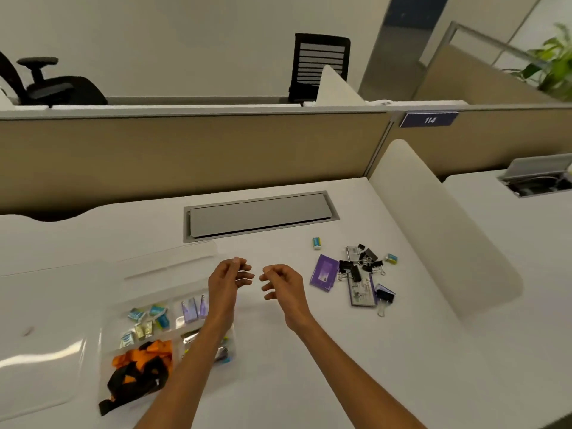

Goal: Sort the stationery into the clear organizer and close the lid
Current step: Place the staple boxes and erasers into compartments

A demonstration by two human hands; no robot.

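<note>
The clear organizer (102, 345) lies at the lower left of the white desk, its lid (40, 320) folded open to the left. Its compartments hold small erasers (148, 320), purple packets (192, 309) and orange-and-black lanyards (139, 370). My left hand (227, 280) hovers over the organizer's right side with fingers loosely curled and nothing in it. My right hand (281, 284) hangs beside it, also loosely curled with nothing in it. To the right lie a purple packet (324, 272), black binder clips (359, 266) and two loose erasers (316, 243) (391, 258).
A grey cable hatch (260, 215) is set into the desk behind my hands. A white rounded divider (439, 230) borders the desk on the right, and a beige partition (185, 150) stands at the back. Office chairs stand beyond it.
</note>
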